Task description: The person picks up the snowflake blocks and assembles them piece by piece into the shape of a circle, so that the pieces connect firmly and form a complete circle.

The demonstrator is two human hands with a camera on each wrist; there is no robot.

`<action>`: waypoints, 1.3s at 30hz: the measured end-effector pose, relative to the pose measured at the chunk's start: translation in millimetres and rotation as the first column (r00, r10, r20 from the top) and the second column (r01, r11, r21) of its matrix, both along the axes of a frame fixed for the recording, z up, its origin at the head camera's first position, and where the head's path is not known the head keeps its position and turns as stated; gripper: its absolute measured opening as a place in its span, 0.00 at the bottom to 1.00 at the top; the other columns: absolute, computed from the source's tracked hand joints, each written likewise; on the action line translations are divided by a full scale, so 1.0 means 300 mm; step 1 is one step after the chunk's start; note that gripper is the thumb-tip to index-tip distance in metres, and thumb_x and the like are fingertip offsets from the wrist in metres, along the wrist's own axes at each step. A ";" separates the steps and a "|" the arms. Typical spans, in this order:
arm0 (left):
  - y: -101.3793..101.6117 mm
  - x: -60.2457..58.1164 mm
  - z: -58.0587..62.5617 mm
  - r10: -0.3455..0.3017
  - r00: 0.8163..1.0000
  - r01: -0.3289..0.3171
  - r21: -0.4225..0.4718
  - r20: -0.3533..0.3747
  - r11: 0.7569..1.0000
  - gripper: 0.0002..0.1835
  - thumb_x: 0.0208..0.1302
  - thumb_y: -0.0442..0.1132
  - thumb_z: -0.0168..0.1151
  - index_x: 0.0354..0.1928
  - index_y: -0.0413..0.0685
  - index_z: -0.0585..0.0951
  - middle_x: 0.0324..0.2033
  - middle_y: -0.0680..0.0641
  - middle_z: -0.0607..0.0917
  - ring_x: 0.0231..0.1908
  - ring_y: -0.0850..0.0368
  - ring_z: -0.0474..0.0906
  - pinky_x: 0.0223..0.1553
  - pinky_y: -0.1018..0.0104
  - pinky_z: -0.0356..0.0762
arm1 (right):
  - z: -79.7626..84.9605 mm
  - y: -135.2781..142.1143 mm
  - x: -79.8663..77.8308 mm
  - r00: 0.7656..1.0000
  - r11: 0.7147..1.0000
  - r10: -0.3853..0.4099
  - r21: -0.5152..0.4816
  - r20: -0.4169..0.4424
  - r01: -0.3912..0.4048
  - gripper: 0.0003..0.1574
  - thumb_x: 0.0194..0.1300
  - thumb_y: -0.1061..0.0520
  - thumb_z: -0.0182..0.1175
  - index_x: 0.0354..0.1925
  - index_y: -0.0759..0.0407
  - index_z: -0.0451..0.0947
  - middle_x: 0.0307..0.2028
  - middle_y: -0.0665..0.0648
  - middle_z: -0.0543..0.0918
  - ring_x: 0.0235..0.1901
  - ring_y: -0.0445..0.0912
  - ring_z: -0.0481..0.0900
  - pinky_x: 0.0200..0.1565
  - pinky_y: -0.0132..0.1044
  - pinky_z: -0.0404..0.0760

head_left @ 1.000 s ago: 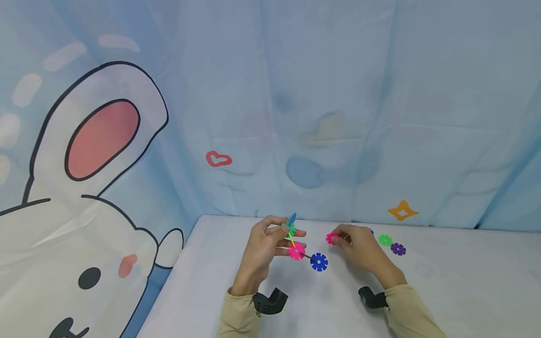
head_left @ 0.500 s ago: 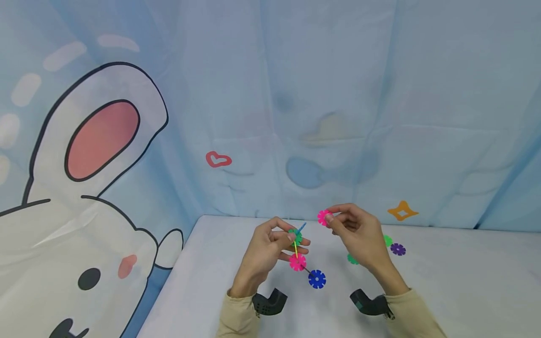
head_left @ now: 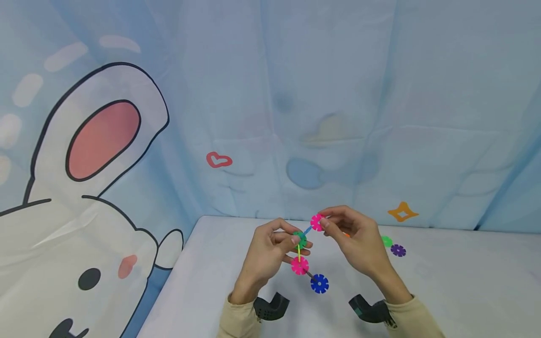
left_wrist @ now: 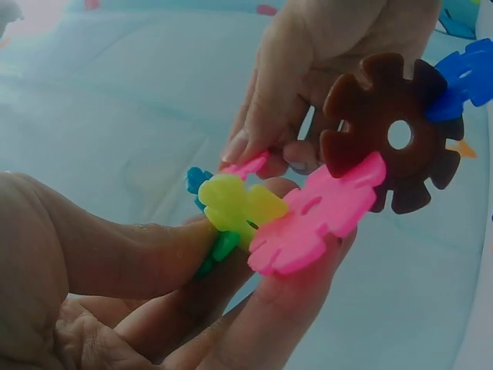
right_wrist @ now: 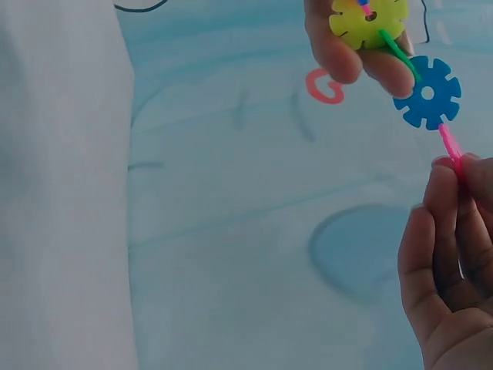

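My left hand pinches the green snowflake disc between thumb and finger, above the table. It belongs to a chain of slotted plastic discs. From the green one hang a yellow disc, a pink disc, a brown disc and a dark blue disc. On its other side juts a lighter blue disc. My right hand pinches another pink disc by its edge. That disc's far edge meets the lighter blue disc's rim; how deep the slots engage I cannot tell.
On the white table lie a light green disc and a purple disc, right of my right hand. An orange piece shows partly behind that hand. A printed blue curtain hangs behind the table.
My right hand has lifted its pink disc off the table area and brought it left to the lighter blue disc. My left hand has shifted slightly right, its chain hanging lower.
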State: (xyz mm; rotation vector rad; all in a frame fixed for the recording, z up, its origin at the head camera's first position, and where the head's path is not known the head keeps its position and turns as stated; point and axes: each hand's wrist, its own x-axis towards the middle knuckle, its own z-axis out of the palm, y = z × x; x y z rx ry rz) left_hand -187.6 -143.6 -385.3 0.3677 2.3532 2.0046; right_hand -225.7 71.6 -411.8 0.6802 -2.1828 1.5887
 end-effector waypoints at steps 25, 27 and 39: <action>0.039 0.054 0.029 0.038 0.909 -0.110 -0.152 -0.415 0.982 0.05 0.71 0.23 0.63 0.43 0.37 0.84 0.38 0.40 0.94 0.38 0.51 0.93 0.33 0.70 0.89 | 0.040 0.015 0.030 0.966 0.946 0.238 -0.248 0.102 -0.207 0.11 0.80 0.66 0.57 0.55 0.71 0.77 0.42 0.48 0.91 0.39 0.43 0.89 0.51 0.30 0.88; 0.041 0.057 0.030 0.040 0.894 -0.123 -0.159 -0.447 0.980 0.05 0.71 0.23 0.63 0.43 0.37 0.84 0.39 0.40 0.94 0.38 0.52 0.93 0.31 0.71 0.89 | 0.045 0.017 0.033 0.962 0.937 0.257 -0.267 0.094 -0.224 0.11 0.79 0.67 0.56 0.55 0.73 0.76 0.43 0.48 0.92 0.39 0.42 0.89 0.52 0.30 0.88; 0.055 0.078 0.042 0.004 0.777 -0.209 -0.253 -0.629 0.945 0.07 0.68 0.21 0.64 0.43 0.37 0.83 0.37 0.43 0.93 0.37 0.54 0.93 0.25 0.81 0.80 | 0.058 0.021 0.052 0.982 0.961 0.186 -0.209 0.017 -0.179 0.10 0.75 0.70 0.59 0.53 0.67 0.81 0.39 0.49 0.90 0.37 0.42 0.87 0.47 0.30 0.88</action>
